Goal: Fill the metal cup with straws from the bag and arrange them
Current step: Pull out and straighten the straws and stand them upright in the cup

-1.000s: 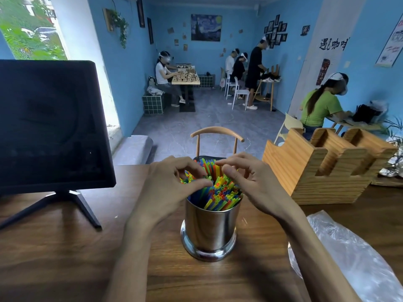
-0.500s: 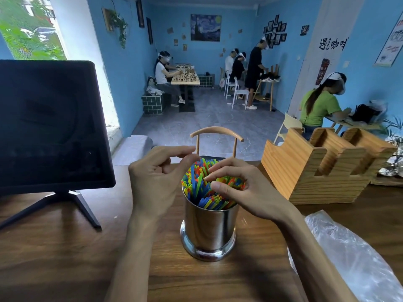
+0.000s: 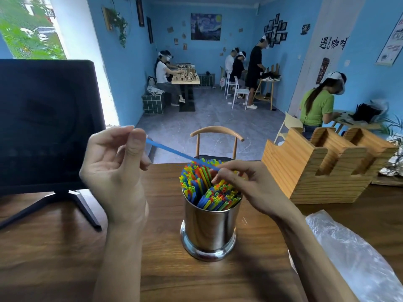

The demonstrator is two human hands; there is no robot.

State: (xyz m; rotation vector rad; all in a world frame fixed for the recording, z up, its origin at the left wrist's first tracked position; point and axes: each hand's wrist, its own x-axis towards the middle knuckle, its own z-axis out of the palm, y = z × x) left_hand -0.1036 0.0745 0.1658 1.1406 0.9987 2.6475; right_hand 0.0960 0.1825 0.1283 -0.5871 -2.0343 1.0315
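A shiny metal cup (image 3: 209, 227) stands on the wooden table (image 3: 54, 258), packed with colourful straws (image 3: 202, 184) that lean in two bunches. My left hand (image 3: 113, 171) is raised left of the cup and pinches one end of a single blue straw (image 3: 172, 150) between thumb and forefinger. That straw slants down to the right over the cup. My right hand (image 3: 250, 188) hovers at the cup's right rim with curled fingers, its forefinger and thumb at the blue straw's lower end. The clear plastic bag (image 3: 353, 253) lies crumpled at the right.
A black monitor (image 3: 43, 123) on a stand occupies the table's left side. A wooden slotted holder (image 3: 316, 171) sits right of the cup. A wooden chair (image 3: 216, 131) stands behind the table. Several people work at tables farther back.
Both hands were pressing on the straws in the cup. My left hand has since lifted up and left, drawing a single blue straw out over the bundle; my right hand stayed at the rim.
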